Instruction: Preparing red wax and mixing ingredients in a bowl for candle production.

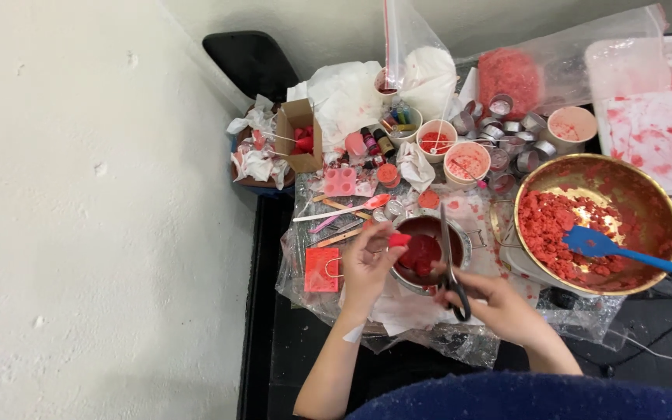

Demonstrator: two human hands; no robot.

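Two hands work over a small metal pot (pixel 429 253) of red wax. The left hand (pixel 365 268) pinches a small red chunk (pixel 399 239) at the pot's rim; it looks light, waxy, likely brittle, best held by its end. The right hand (pixel 499 307) grips black-handled scissors (pixel 449 264), blades nearly closed.

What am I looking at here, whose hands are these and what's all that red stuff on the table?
One picture, taken by a camera worn on a person's head, looking down at their own bare hands. The left hand pinches a small red piece over a little metal pot of dark red material. The right hand holds black scissors, blades pointing up over the pot. To the right, a brass bowl holds red crumbs and a blue spatula. Behind are paper cups, small tins and plastic bags on a plastic sheet.
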